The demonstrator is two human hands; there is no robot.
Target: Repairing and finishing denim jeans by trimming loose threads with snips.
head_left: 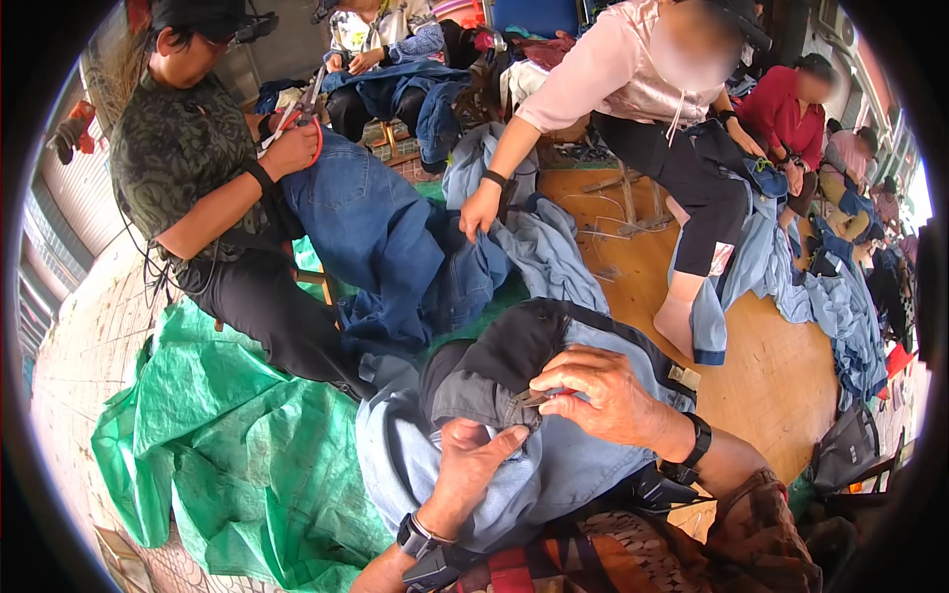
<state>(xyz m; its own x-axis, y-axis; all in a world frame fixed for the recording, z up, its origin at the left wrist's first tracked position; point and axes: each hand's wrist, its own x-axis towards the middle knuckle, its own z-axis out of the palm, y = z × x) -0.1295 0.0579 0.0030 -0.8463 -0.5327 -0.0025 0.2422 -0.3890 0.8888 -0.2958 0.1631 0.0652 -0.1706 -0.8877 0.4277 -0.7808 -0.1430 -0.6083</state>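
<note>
Closely set: small metal snips at the edge of a dark grey denim garment

My right hand is closed about the snips, thumb and fingers pinching them from the right. Their tips point leftward and meet, or lie just beside, the garment's right-hand end; whether the blades are parted is too small to tell. My left hand grips the same garment from below, thumb stretched toward that end, the other fingers partly hidden by cloth. Note the governing relation: the grey band runs roughly left to right, and the snips' long axis lies nearly in line with it. The edge is thus to the left of my right hand and just beyond my left thumb, with my right fingertips nearer the blades. Beneath both hands, light-blue denim supports the garment. Left, a crumpled green tarpaulin; right, a wooden board. Beyond, a person in a dark patterned shirt holds scissors above blue jeans.
</note>
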